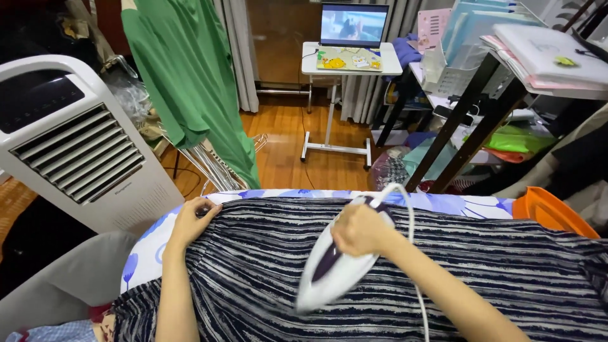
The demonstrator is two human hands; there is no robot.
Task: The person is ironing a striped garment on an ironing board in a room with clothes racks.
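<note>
A dark blue and white striped garment (481, 266) lies spread over an ironing board (149, 250) with a white, blue-flowered cover. My right hand (361, 229) grips the handle of a white and purple steam iron (329, 272), which rests on the fabric and looks blurred by motion. Its white cord (411, 221) loops up over my wrist. My left hand (193, 218) presses down on the garment's far left edge and pinches the cloth there.
A white air cooler (69, 145) stands at the left. A green shirt (190, 82) hangs behind the board. A rolling table with a laptop (352, 28) stands on the wooden floor. Cluttered shelves (506, 57) and an orange basin (551, 212) are at the right.
</note>
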